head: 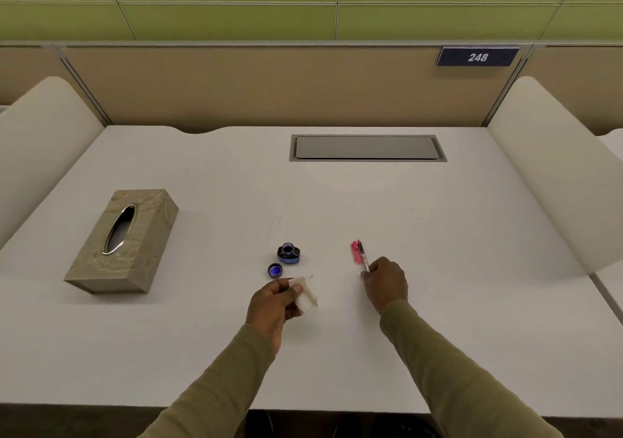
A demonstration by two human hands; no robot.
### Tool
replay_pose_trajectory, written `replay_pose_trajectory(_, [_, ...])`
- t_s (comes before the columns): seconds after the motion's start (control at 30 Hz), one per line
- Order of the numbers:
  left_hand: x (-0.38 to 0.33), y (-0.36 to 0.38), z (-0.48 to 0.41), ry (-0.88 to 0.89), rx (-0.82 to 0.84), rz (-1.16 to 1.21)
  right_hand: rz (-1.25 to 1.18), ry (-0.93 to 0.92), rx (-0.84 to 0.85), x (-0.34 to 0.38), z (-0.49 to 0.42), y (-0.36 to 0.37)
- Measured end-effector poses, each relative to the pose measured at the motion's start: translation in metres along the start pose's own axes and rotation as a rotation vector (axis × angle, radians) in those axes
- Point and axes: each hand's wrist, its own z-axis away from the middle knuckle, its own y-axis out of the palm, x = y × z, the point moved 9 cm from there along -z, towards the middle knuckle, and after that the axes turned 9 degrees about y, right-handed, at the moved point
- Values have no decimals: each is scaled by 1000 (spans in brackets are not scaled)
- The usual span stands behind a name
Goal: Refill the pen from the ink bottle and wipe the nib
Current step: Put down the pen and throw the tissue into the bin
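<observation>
A small dark-blue ink bottle (pixel 288 253) stands uncapped at the middle of the white desk (pixel 438 235). Its cap (pixel 275 270) lies upturned just in front and to the left, blue inside. My left hand (pixel 274 302) is closed on a crumpled white tissue (pixel 306 294), right below the cap. My right hand (pixel 386 281) pinches the rear end of a thin clear pen part (pixel 363 258) whose nib points away from me. A pink pen piece (pixel 355 252) lies alongside it on the desk; whether the two touch is unclear.
A beige tissue box (pixel 124 242) with an oval slot lies at the left of the desk. A grey cable hatch (pixel 367 148) is set into the back. White curved dividers stand at both sides, a tan partition with a "248" sign (pixel 477 57) behind.
</observation>
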Motion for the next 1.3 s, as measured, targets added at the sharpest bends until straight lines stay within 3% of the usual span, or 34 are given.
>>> replay_pose_trajectory(1.03, [11,27,17,50,-55,-72,-102,-116,46,-19,25,-13])
replay_pose_trajectory(1.3, [-3,36,25,140,-6,-214,-453,-186,34,9,124,-34])
